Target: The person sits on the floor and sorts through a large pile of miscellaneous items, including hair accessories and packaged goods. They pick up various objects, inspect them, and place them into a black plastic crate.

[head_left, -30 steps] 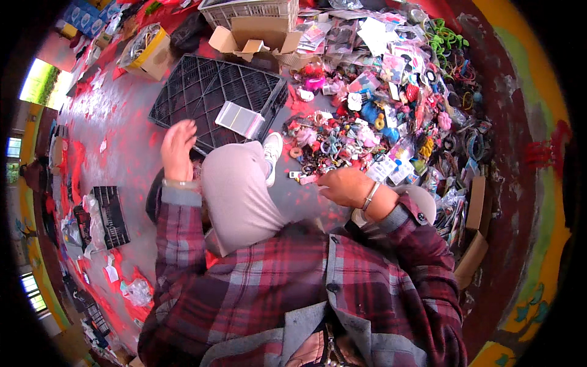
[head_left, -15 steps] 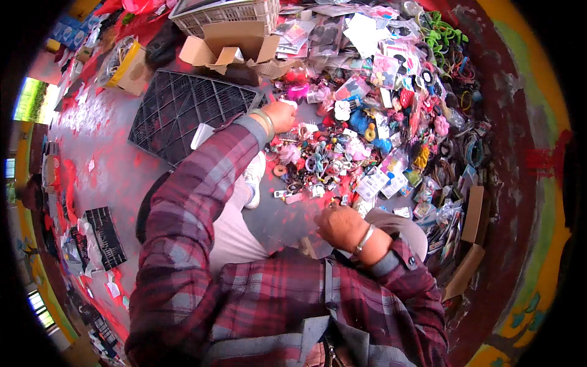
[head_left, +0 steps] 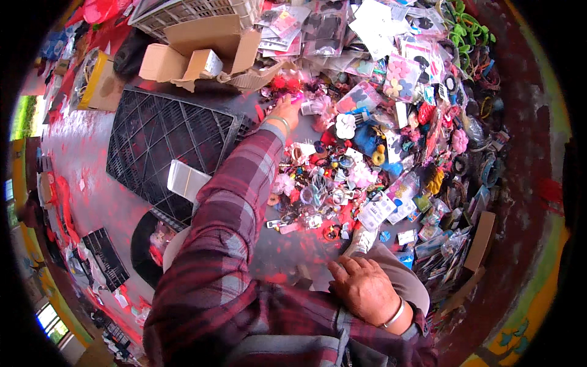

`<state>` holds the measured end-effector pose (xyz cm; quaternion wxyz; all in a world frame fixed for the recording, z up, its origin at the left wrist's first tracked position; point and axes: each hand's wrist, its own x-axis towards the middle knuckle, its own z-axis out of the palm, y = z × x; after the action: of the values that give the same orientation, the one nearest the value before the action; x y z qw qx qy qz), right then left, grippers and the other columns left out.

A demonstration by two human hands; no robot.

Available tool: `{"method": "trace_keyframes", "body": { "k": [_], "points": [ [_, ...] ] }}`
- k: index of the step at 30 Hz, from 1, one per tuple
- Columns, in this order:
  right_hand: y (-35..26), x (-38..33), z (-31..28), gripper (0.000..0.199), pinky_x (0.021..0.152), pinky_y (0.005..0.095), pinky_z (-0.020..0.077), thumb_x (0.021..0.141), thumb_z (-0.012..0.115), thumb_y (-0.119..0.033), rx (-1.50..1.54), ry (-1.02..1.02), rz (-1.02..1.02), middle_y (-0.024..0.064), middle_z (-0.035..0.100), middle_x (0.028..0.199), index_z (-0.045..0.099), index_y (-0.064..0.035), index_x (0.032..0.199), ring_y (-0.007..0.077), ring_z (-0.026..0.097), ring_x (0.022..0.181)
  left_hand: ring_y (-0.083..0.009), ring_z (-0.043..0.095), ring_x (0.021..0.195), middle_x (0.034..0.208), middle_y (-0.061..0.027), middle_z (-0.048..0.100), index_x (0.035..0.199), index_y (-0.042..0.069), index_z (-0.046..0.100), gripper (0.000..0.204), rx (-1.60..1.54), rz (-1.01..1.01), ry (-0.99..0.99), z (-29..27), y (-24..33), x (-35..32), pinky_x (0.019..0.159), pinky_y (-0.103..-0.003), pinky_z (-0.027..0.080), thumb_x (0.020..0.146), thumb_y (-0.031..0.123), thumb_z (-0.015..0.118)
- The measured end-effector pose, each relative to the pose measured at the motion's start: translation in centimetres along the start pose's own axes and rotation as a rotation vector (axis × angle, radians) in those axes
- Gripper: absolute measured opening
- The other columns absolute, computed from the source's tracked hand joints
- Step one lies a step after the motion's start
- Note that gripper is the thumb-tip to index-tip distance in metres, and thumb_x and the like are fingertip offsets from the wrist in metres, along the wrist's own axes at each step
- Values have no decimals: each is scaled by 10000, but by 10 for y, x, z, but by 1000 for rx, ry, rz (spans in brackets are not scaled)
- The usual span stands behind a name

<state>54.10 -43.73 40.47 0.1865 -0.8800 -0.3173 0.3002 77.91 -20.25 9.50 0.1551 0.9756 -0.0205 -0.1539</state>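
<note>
My left hand (head_left: 285, 112) reaches to the far left side of a large pile of hair accessories (head_left: 333, 177). Its fingers close on a bright pink item (head_left: 297, 98), whose kind I cannot make out. Red fluffy pieces (head_left: 285, 82) lie just beyond. Over my right thigh, my right hand (head_left: 364, 287) is held back up with its fingers curled; anything inside is hidden. In the pile nearby are a white flower piece (head_left: 345, 126), a yellow scrunchie (head_left: 435, 181), hair ties and carded packets (head_left: 375, 211).
A black plastic grid crate (head_left: 165, 140) lies left of my left arm, with a white card-like piece (head_left: 186, 179) at its edge. An open cardboard box (head_left: 177, 46) and a pale basket (head_left: 195, 15) stand behind. Flat packets (head_left: 318, 30) and green hair ties (head_left: 468, 37) lie at the far right.
My left hand has moved to the pink item, and something white at its fingers no longer shows. My right hand has drawn back from the pile's near edge over my thigh. The view has shifted.
</note>
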Motion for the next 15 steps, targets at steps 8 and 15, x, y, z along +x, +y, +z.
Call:
{"method": "trace_keyframes", "body": {
  "k": [8, 15],
  "points": [
    [20, 14, 16, 302, 735, 355, 465, 746, 616, -194, 27, -57, 26, 104, 592, 949, 556, -74, 1017, 272, 569, 833, -368, 446, 1116, 1186, -206, 460, 1348, 290, 261, 552, 0, -54, -113, 38, -38, 57, 883, -523, 395, 848, 83, 370],
    [8, 6, 15, 296, 740, 350, 461, 744, 621, -198, 14, -24, 28, 101, 589, 954, 559, -76, 1006, 265, 571, 832, -346, 552, 921, 916, -187, 584, 963, 73, 516, 185, 22, 250, -97, 25, -37, 7, 771, -426, 447, 784, 92, 476]
  ]
}}
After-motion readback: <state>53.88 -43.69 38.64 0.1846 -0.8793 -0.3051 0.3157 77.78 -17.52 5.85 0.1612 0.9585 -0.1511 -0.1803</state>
